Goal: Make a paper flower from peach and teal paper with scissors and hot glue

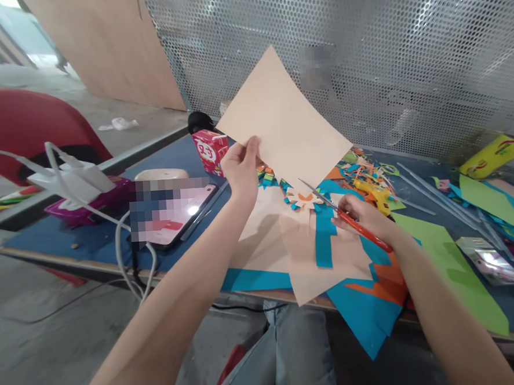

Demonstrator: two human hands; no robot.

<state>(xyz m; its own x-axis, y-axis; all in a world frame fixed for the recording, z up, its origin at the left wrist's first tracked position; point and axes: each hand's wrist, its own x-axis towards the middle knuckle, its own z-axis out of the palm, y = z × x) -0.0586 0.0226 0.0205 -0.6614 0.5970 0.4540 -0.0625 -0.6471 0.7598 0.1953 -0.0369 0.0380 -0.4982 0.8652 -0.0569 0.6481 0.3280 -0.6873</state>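
My left hand [243, 167] pinches the lower left edge of a peach sheet of paper [285, 118], raised above the table with its corners pointing up and down. In my right hand [360, 215] is a pair of scissors [357, 227] with red handles; the blades point up and left, just below the sheet. Beneath them lies a paper flower [304, 198] with peach and blue petals and an orange centre. A blue paper strip [324, 240] rests on peach paper [268, 238] under my right hand. Orange paper [386, 280] and blue paper [364, 319] overhang the front edge.
On the left are a phone [192, 211], a purple power strip [81, 206] with white cables and a red box [210, 152]. Paper scraps [360, 169], a yellow glue gun [372, 194], green paper [448, 262] and clear sticks [440, 190] lie right. A perforated metal panel [383, 51] stands behind.
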